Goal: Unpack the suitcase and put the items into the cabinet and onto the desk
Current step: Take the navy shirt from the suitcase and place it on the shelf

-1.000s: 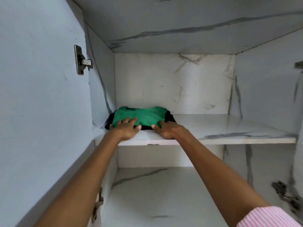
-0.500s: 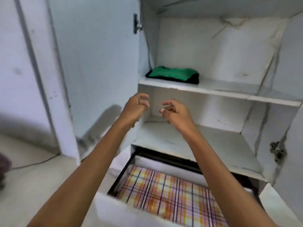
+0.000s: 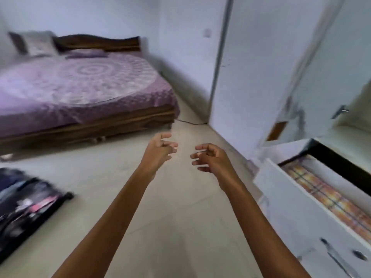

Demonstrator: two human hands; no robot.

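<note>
Both arms are reaching forward over the bare floor (image 3: 176, 207), and both hands are empty. The left hand (image 3: 158, 151) is hanging with its fingers loosely curled and spread, its grip holding nothing. The right hand (image 3: 210, 159) is sitting just beside it, a small gap between them, its fingers likewise curled apart and its grip holding nothing.

The suitcase (image 3: 26, 205) is lying open on the floor at the near left, well apart from both hands, with dark and pinkish items showing inside; blur is hiding what they are.

The cabinet (image 3: 325, 81) is standing on the right with its white door (image 3: 251, 67) swung open. Below it, a drawer (image 3: 297, 199) is sticking out at the near right, and a plaid cloth (image 3: 329, 199) in orange and dark lines is lying inside it.

At the far left, a bed (image 3: 80, 91) with a purple patterned cover is standing against the wall, pillows (image 3: 38, 44) resting at its head. A dark cable (image 3: 190, 123) is trailing along the floor between the bed and the door.
</note>
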